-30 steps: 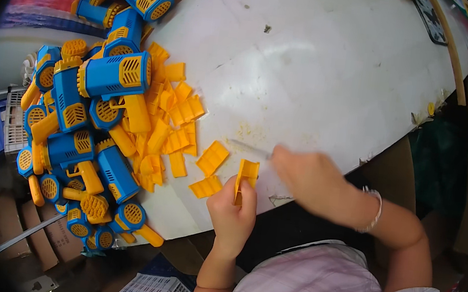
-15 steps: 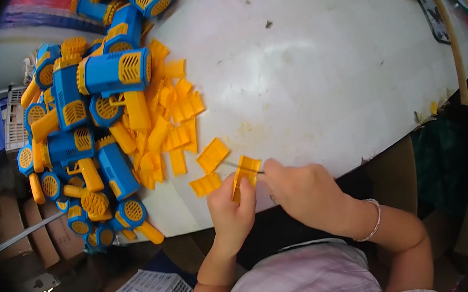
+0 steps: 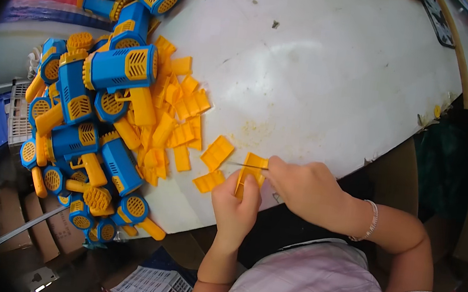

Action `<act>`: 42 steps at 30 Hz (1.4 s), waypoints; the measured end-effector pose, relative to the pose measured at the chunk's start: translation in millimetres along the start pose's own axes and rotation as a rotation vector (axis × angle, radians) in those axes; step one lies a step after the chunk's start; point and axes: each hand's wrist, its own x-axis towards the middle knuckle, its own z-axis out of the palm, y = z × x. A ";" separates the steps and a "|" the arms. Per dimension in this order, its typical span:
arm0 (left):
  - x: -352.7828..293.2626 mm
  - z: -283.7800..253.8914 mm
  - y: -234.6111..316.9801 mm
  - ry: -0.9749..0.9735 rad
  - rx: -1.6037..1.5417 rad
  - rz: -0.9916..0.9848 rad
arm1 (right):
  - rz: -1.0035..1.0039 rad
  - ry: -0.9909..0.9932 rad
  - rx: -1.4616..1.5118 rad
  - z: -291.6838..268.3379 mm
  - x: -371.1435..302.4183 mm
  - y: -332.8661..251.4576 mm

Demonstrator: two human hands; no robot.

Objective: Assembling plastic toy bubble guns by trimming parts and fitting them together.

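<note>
Head view, looking down: left hand (image 3: 234, 206) low in the middle of the frame, fingers clamped round a small yellow plastic piece (image 3: 250, 174) held upright at the near edge of the white table (image 3: 333, 82). Right hand (image 3: 305, 190) just to the right of it, closed on a thin blade-like tool (image 3: 241, 165), tip pointing left across the top of that piece and touching it. Exact kind of tool too small to tell. Bracelet (image 3: 371, 222) on the right wrist.

Left of centre: a loose heap of flat yellow pieces (image 3: 174, 116) spread across the table, with two more lying apart, just beside the hands (image 3: 217, 153) and (image 3: 209, 181). Hard to tell which of these are finished and which are waiting; no clear sorted pile.

Far left, running from the upper edge down to the lower left: a big stack of blue-and-yellow toy blasters (image 3: 97, 107), round grilles and yellow handles showing, piled on one another at the table's left rim.

Judging by the spread: one piece in hand being worked, many yellow pieces lying loose. Looks like plenty left to go, though the share already done cannot be read from here.

Lower frame: white plastic basket (image 3: 151, 289) under the table edge, cardboard boxes (image 3: 34, 227) at lower left.
</note>
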 end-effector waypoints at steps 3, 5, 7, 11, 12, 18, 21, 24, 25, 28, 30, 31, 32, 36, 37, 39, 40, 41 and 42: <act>3.1 -1.0 -1.9 -0.019 -0.051 -0.046 | 0.083 0.060 -0.064 0.4 4.6 17.2; 5.4 1.4 -3.9 0.003 -0.022 -0.035 | 0.110 0.057 -0.032 -11.0 7.3 14.0; 8.9 6.2 -3.0 0.006 -0.022 0.043 | 0.143 0.053 0.000 -13.6 7.5 10.6; 0.2 -4.2 5.3 0.059 0.144 0.135 | 0.044 0.115 -0.115 -12.1 17.7 21.4; 0.4 -5.6 5.5 0.063 0.157 0.161 | 0.233 0.019 -0.208 -22.1 29.1 26.4; 16.9 -18.6 -15.9 0.085 -0.038 0.093 | 0.139 0.138 0.027 -46.7 69.8 14.5; 20.7 -26.8 -16.6 0.145 -0.223 0.088 | -0.028 0.271 -0.141 -60.6 135.1 37.7; 20.5 -37.6 -26.1 0.118 -0.294 0.066 | -0.165 0.447 -0.276 -66.0 221.3 74.7; 19.0 -42.6 -30.0 0.118 -0.327 0.020 | -0.177 0.478 -0.313 -68.8 249.6 74.7; 21.5 -49.9 -33.9 0.119 -0.520 -0.042 | -0.223 0.453 -0.361 -71.1 317.5 61.1; 21.6 -55.0 -32.9 0.099 -0.667 -0.062 | -0.229 0.461 -0.426 -69.7 345.7 59.0; 25.0 -56.7 -28.2 0.103 -0.727 -0.094 | -0.221 0.455 -0.421 -70.7 353.8 59.9; 28.6 -57.3 -24.3 0.116 -0.788 -0.125 | -0.187 0.423 -0.487 -71.0 360.8 57.3; 36.2 -52.8 -13.6 0.155 -0.786 -0.131 | 0.024 0.184 -0.512 -81.8 333.1 44.8; 37.8 -49.4 -9.4 0.171 -0.845 -0.147 | 0.160 0.068 -0.457 -84.6 318.1 42.4; 42.4 -45.3 -8.0 0.171 -0.909 -0.178 | 0.213 -0.036 -0.378 -85.9 282.6 53.0; 47.5 -42.0 -12.1 0.130 -0.931 -0.114 | 0.238 -0.095 -0.305 -84.7 263.9 58.2; 46.7 -36.4 -13.7 0.095 -0.957 -0.064 | 0.325 -0.131 -0.180 -82.8 240.1 51.7; 47.4 -30.4 -6.3 0.080 -0.967 -0.093 | 0.365 -0.152 -0.010 -80.2 214.8 51.0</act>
